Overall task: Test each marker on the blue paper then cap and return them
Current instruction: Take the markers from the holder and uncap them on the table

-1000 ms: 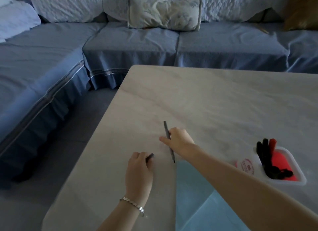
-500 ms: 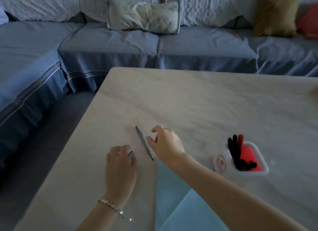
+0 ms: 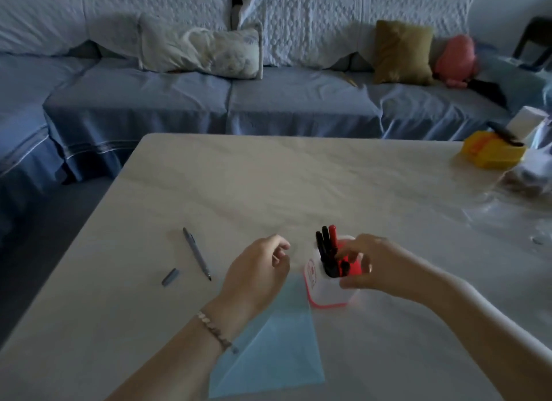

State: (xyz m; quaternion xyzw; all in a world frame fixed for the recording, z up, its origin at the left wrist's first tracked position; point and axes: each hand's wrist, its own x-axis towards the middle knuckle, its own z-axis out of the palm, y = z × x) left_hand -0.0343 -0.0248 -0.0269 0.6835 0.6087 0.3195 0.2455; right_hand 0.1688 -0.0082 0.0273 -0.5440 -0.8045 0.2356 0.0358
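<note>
My R hand (image 3: 363, 266) is at the markers (image 3: 328, 251) in the holder (image 3: 325, 293), fingers loosely apart, gripping nothing I can see. L hand (image 3: 257, 270) hovers empty, fingers curled, over the blue paper (image 3: 277, 353). Grey pen (image 3: 197, 253) & cap (image 3: 170, 277) lie apart on the bench (image 3: 298, 185).

Both my bare forearms reach forward from the bottom edge, converging toward the middle. My left hand (image 3: 257, 269) hovers palm down, fingers (image 3: 279, 247) loosely curled inward, empty, thumb near the index tip. A thin silver chain bracelet (image 3: 213, 330) sits on my left wrist. My right hand (image 3: 369, 266) is turned inward, back of hand up, fingers (image 3: 348, 256) bent and pointing left, thumb (image 3: 351, 282) low beneath them. Whether those fingertips pinch anything I cannot tell; they are blurred. Hands near each other, apart, not touching.
</note>
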